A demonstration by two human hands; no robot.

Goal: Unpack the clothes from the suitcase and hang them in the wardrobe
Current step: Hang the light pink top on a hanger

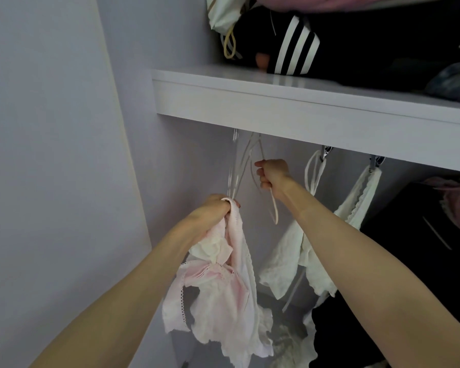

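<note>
inside the wardrobe [64, 155], a pale side wall fills the left of the view and a thick white shelf [303, 112] runs across from the middle to the right edge, its front lip square and overhanging. on the shelf lie dark folded clothes, among them a black garment with white stripes [295, 49]. below the shelf, to the right, a black garment [409, 261] hangs and takes up that side. just left of it a white garment [303, 251] hangs from clips under the shelf, its lace edge running down toward the right forearm. between this white garment and the left wall lies a gap of bare back wall, and both arms reach into it. the pink and white lace garment [223, 296] dangles in that gap, bunched at its top in the left hand [210, 211], whose fingers are curled tight round the fabric. above it the right hand [272, 176] is closed in a fist round a thin pale hanger [252, 160], which is blurred and hangs from under the shelf lip. a loop of it trails below the fist.
</note>
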